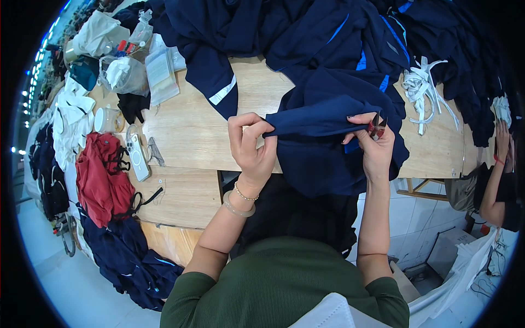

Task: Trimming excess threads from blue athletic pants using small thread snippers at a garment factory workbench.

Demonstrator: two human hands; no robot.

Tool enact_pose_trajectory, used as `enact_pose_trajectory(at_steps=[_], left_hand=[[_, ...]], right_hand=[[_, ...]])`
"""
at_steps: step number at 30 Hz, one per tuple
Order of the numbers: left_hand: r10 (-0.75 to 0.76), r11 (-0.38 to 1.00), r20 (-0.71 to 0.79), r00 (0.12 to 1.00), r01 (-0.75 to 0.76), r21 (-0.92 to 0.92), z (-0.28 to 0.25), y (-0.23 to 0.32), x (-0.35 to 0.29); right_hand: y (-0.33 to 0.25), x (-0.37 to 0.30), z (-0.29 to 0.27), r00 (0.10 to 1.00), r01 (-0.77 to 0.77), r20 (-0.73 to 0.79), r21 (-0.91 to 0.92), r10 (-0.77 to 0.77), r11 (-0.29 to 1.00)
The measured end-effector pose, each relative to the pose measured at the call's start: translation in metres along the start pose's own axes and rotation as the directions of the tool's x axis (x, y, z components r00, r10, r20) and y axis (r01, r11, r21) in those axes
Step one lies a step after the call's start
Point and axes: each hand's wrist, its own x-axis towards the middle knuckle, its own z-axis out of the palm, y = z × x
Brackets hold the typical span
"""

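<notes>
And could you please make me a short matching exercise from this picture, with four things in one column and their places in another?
Things
1. navy cloth
2. red-handled snips
3. red garment
4. white strips

Places
A. just left of the phone
B. stretching from the left hand to the other hand
C. in a tangle on the wooden tabletop, at the picture's right
D. tucked in the right hand

Right pairs: 1-B, 2-D, 3-A, 4-C.
</notes>
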Motion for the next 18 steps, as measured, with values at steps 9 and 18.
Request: enact_pose_trajectory(at_steps=[9, 18], left_hand=[[-0.175, 0.984, 0.268, 0.947, 0.166, 0.059, 0.023, -0.014, 0.026], [-0.74, 0.672, 0.194, 0.644, 0.718, 0.182, -0.047, -0.125, 0.052]], right_hand=[[-0.021, 0.05, 0.022, 0.943, -0.072, 0.315, -0.134, 0.111, 0.988], [-0.02, 0.002, -0.087, 0.958, -0.131, -0.287, -0.431, 0.002, 0.893]])
